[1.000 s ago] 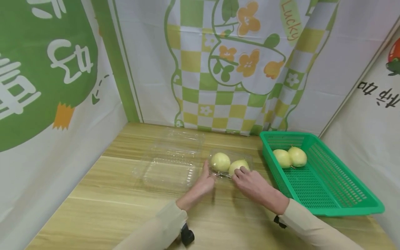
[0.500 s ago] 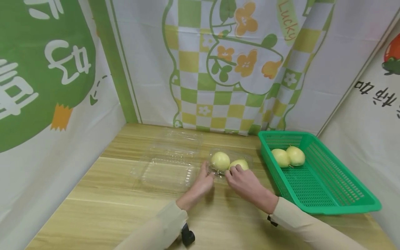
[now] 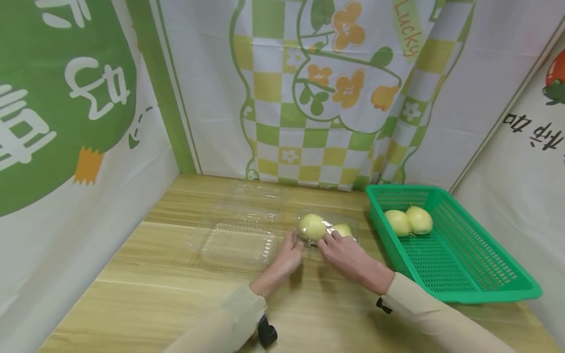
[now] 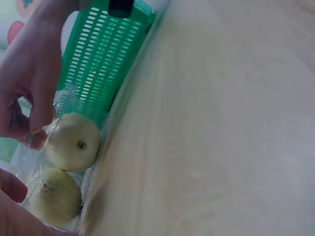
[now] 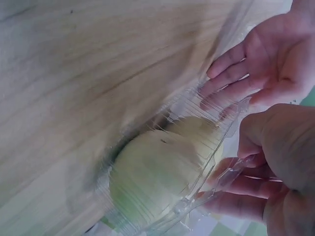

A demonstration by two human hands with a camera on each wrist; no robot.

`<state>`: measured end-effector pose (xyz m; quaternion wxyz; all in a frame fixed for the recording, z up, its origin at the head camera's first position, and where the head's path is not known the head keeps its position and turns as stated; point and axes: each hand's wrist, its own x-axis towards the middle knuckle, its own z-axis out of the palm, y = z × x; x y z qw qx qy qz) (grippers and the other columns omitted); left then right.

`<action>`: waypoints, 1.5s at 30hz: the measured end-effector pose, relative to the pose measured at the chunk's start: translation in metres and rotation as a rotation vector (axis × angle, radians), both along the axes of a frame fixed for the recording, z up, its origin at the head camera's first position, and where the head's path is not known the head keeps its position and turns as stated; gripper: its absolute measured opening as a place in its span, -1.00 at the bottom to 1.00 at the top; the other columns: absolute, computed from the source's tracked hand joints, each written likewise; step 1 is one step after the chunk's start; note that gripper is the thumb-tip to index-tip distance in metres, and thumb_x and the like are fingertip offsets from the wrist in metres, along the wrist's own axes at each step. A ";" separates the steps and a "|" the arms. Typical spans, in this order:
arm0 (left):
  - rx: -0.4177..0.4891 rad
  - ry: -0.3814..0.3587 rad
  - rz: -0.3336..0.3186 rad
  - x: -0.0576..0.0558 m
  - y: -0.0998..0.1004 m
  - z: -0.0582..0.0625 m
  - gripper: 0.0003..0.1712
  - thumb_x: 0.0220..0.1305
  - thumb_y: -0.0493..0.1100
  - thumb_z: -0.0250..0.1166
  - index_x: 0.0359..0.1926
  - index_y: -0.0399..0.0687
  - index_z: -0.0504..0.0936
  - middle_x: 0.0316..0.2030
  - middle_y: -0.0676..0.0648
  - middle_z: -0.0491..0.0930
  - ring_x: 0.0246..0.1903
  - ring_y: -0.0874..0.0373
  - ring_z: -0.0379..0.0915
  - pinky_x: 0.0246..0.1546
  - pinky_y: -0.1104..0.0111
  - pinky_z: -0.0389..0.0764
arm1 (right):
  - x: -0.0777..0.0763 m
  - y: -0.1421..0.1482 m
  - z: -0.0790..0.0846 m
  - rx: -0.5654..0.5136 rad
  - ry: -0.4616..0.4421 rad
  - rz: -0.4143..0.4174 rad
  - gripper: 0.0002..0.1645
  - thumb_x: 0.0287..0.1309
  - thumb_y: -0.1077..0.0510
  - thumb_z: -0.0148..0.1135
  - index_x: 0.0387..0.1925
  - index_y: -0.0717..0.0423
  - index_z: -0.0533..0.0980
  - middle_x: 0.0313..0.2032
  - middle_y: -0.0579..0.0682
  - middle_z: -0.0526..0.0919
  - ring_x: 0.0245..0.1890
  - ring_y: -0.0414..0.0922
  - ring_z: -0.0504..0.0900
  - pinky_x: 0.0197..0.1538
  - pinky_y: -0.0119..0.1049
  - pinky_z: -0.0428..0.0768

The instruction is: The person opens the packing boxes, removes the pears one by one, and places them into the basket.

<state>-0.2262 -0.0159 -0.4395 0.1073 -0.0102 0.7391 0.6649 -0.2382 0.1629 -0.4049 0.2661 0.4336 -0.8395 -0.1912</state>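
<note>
Two pears [image 3: 312, 226] were held side by side in clear box [image 3: 328, 224], placed on table [image 3: 304, 309] between open box [image 3: 242, 219] and green basket [image 3: 490, 297]. Box end was braced by left hand [image 3: 289, 254], fingers straight, probably against sliding. Near rim was pinched by right hand [image 3: 346, 255], thumb and fingers curled, apparently for firm control.

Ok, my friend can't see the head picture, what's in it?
A person's hands touch a clear plastic box holding two yellow fruits on a wooden table. An open clear container lies left; a green basket with two more sits right.
</note>
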 end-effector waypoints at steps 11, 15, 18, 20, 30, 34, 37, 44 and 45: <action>0.051 -0.007 0.109 -0.001 0.010 -0.002 -0.41 0.43 -0.24 -0.08 0.42 -0.22 0.03 0.41 -0.45 0.10 0.43 -0.33 0.02 0.47 -0.20 0.04 | -0.006 0.017 0.020 -0.304 -0.042 0.074 -0.73 -0.11 0.36 0.26 -0.56 0.11 0.30 -0.63 -0.06 0.33 -0.66 -0.16 0.32 -0.74 -0.40 0.29; 0.052 -0.005 0.105 0.000 0.009 -0.001 -0.38 0.43 -0.21 -0.05 0.43 -0.22 0.03 0.39 -0.44 0.14 0.40 -0.34 0.09 0.44 -0.21 0.10 | -0.009 0.021 0.035 -0.356 -0.068 0.093 -0.69 -0.08 0.37 0.23 -0.58 0.09 0.24 -0.65 -0.10 0.21 -0.66 -0.21 0.19 -0.70 -0.45 0.20; 0.049 -0.008 0.078 0.000 0.009 0.001 -0.30 0.40 -0.19 -0.01 0.47 -0.22 -0.03 0.42 -0.44 0.09 0.41 -0.34 0.07 0.43 -0.24 0.10 | -0.009 0.021 0.040 -0.322 -0.152 0.087 -0.70 -0.05 0.37 0.23 -0.56 0.08 0.26 -0.63 -0.14 0.21 -0.63 -0.25 0.17 -0.67 -0.49 0.20; 0.050 -0.013 0.064 0.000 0.008 0.001 -0.25 0.37 -0.19 0.01 0.49 -0.22 -0.07 0.46 -0.42 0.02 0.44 -0.34 0.01 0.43 -0.25 0.06 | -0.009 0.021 0.042 -0.307 -0.200 0.076 -0.71 -0.04 0.37 0.22 -0.56 0.07 0.27 -0.63 -0.14 0.21 -0.63 -0.25 0.16 -0.66 -0.50 0.20; 0.062 -0.008 0.012 0.003 0.006 0.000 -0.18 0.25 -0.25 0.06 0.48 -0.20 -0.05 0.52 -0.37 -0.11 0.49 -0.32 -0.14 0.46 -0.28 -0.07 | -0.009 0.024 0.059 -0.273 -0.289 0.065 -0.63 0.04 0.39 0.20 -0.57 0.03 0.21 -0.63 -0.18 0.11 -0.63 -0.31 -0.02 -0.59 -0.53 -0.01; 0.067 0.018 0.023 0.002 0.006 -0.001 -0.16 0.22 -0.29 0.07 0.49 -0.23 -0.06 0.49 -0.39 -0.03 0.48 -0.32 -0.09 0.46 -0.26 -0.06 | -0.013 0.024 0.065 -0.276 -0.300 0.064 -0.63 0.04 0.40 0.17 -0.58 0.03 0.19 -0.64 -0.19 0.09 -0.64 -0.31 -0.04 -0.58 -0.53 -0.02; 0.072 0.036 0.039 0.001 0.006 -0.001 -0.12 0.21 -0.33 0.06 0.50 -0.29 -0.10 0.49 -0.41 -0.02 0.48 -0.32 -0.10 0.48 -0.21 -0.09 | -0.018 0.023 0.069 -0.294 -0.284 0.072 -0.65 0.05 0.40 0.15 -0.59 0.03 0.21 -0.64 -0.19 0.11 -0.65 -0.31 -0.02 -0.60 -0.53 0.01; 0.065 0.044 0.051 0.000 0.008 -0.001 -0.09 0.20 -0.38 0.07 0.51 -0.32 -0.16 0.49 -0.42 -0.05 0.49 -0.31 -0.11 0.50 -0.16 -0.10 | -0.030 0.025 0.082 -0.361 -0.281 0.062 -0.69 0.10 0.39 0.10 -0.59 0.01 0.25 -0.64 -0.19 0.20 -0.65 -0.31 0.07 -0.61 -0.50 0.13; 0.065 0.042 0.049 0.001 0.008 0.000 -0.07 0.20 -0.38 0.07 0.51 -0.32 -0.18 0.49 -0.42 -0.06 0.49 -0.31 -0.12 0.50 -0.16 -0.10 | -0.032 0.025 0.084 -0.363 -0.286 0.057 -0.69 0.13 0.38 0.09 -0.58 0.02 0.25 -0.64 -0.19 0.21 -0.64 -0.30 0.08 -0.60 -0.49 0.14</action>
